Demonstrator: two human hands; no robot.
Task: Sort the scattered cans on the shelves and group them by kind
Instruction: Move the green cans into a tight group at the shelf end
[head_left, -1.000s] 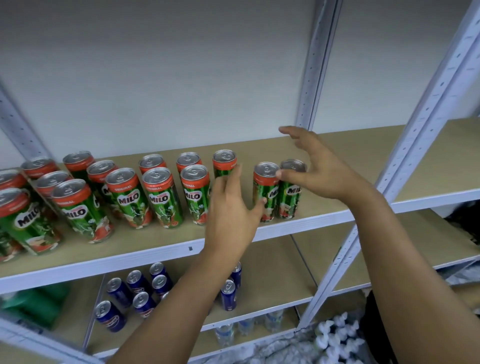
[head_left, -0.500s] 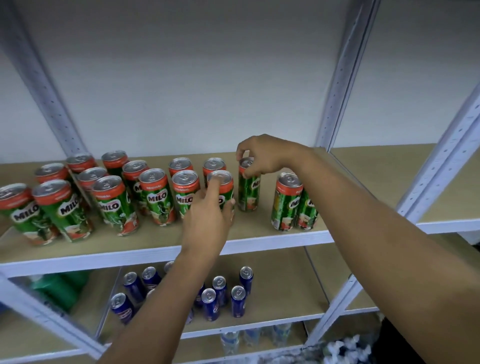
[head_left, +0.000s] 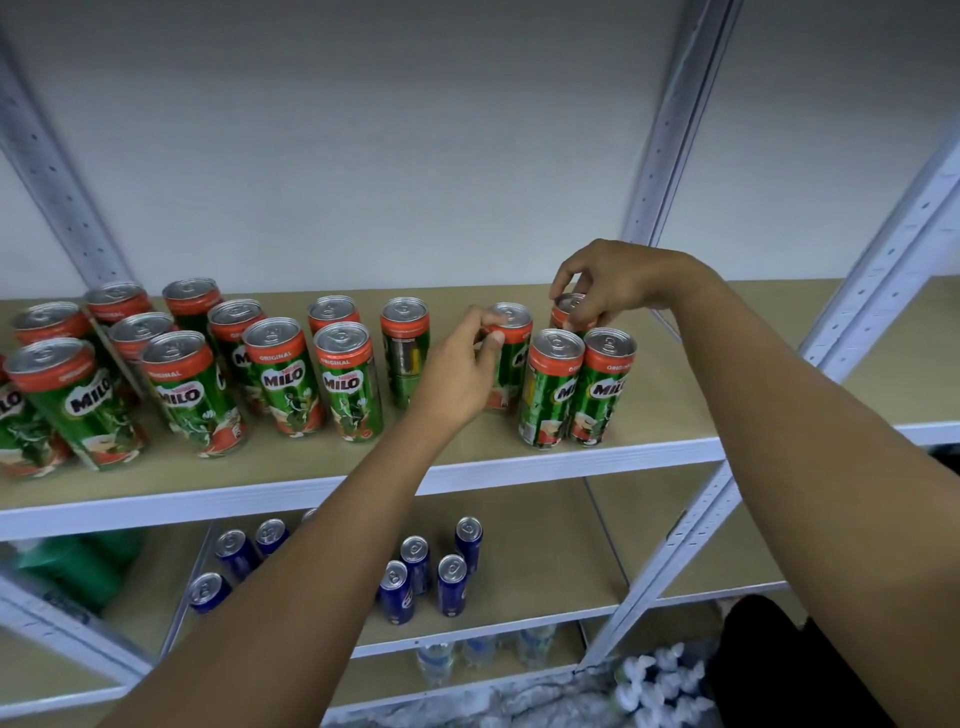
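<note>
Gripping by the rim: left hand (head_left: 462, 376) pinches the top of an upright Milo can (head_left: 511, 358) mid-shelf; right hand (head_left: 610, 286) curls round the top of a far can (head_left: 569, 312) behind the front right pair (head_left: 576, 387). Both held cans stand vertical, well right of the main cluster (head_left: 208, 364). Likely next: closing the held cans into a tight block with that pair. Blue cans (head_left: 415, 571) sit on the lower shelf (head_left: 519, 618).

Free: bare shelf (head_left: 769, 364) right of the Milo cans (head_left: 576, 389).
Blocked: left half crowded with cans (head_left: 182, 384); upright (head_left: 675, 130) far right.
</note>
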